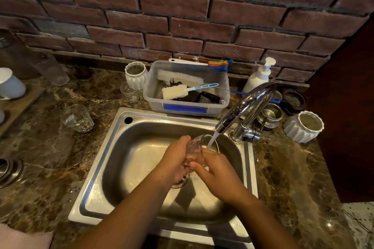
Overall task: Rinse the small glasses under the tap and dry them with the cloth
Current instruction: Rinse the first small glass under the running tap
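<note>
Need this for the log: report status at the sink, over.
Left hand and right hand both grip small clear glass. Water from curved chrome tap running onto it, over stainless steel sink. Nothing blocking.

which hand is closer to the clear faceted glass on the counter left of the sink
Left. The left hand is to the right of the clear faceted glass, over the steel sink; the right hand lies farther right.

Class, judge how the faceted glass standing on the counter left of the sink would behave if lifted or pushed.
The faceted glass is probably rigid and fragile, being clear glass. Squat and upright, it would likely slide on the polished counter rather than tip. Its facets may aid grip.
</note>
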`<state>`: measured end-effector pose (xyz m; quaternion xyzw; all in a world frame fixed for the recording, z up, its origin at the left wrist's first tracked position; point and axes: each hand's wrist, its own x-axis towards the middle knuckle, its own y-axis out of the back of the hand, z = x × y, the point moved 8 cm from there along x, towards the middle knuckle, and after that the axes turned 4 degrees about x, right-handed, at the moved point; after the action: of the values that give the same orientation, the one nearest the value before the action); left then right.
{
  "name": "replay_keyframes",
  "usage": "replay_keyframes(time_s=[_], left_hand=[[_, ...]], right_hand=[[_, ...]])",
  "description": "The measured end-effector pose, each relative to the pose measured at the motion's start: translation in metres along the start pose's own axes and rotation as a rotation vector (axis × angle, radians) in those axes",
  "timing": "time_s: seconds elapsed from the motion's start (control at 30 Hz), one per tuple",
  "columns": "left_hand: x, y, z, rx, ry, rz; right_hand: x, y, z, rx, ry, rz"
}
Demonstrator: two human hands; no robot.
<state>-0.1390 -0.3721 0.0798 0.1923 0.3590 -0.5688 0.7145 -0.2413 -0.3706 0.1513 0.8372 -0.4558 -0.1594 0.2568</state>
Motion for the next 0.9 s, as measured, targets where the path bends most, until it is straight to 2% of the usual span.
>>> replay_keyframes(time_s=[0.13, 0.2, 0.27, 0.3, 0.4, 0.43, 0.47, 0.53, 0.57, 0.67, 0.7, 0.73, 0.8, 0.83, 0.9], left_hand=[[-0.017, 0.001, 0.021, 0.308, -0.643, 0.142], [-0.022, 0.005, 0.017, 0.363, -0.729, 0.193], [-0.019, 0.005, 0.017, 0.37, -0.672, 0.197], [-0.013, 0.004, 0.016, 0.346, -0.561, 0.165], [-0.001, 0.004, 0.0, 0.119, -0.004, -0.009], [-0.004, 0.002, -0.005, 0.061, 0.107, -0.078], [-0.006, 0.001, -0.006, 0.034, 0.14, -0.11], [-0.002, 0.0, -0.003, -0.01, 0.068, -0.072], [0.002, 0.002, 0.002, -0.008, -0.039, -0.014], [-0.013, 0.0, 0.022, 0.213, -0.562, 0.12], [-0.019, -0.001, 0.02, 0.259, -0.669, 0.145], [-0.022, 0.001, 0.017, 0.254, -0.701, 0.164], [-0.012, -0.001, 0.015, 0.236, -0.642, 0.169], [-0.005, -0.007, 0.017, 0.315, -0.531, 0.141], [0.01, -0.009, 0.008, 0.423, -0.175, 0.058]], right_hand=[[-0.001, 0.0, 0.019, 0.524, -0.352, 0.213], [-0.003, -0.003, 0.023, 0.595, -0.404, 0.234], [-0.004, -0.002, 0.02, 0.498, -0.314, 0.196], [-0.005, 0.0, 0.017, 0.429, -0.241, 0.175], [-0.003, 0.003, 0.005, 0.118, -0.001, 0.043], [-0.002, 0.001, 0.001, 0.008, 0.058, -0.01], [0.0, 0.0, -0.001, -0.073, 0.089, -0.039], [0.002, 0.001, -0.002, -0.097, 0.077, -0.02], [0.002, 0.001, -0.001, -0.029, 0.04, 0.017], [0.003, 0.004, 0.011, 0.408, -0.218, 0.192], [0.003, 0.004, 0.018, 0.506, -0.303, 0.241], [0.001, 0.004, 0.02, 0.535, -0.342, 0.27], [0.001, 0.006, 0.016, 0.473, -0.277, 0.256], [0.001, 0.008, 0.013, 0.424, -0.212, 0.227], [0.0, 0.009, 0.008, 0.242, -0.071, 0.122]])
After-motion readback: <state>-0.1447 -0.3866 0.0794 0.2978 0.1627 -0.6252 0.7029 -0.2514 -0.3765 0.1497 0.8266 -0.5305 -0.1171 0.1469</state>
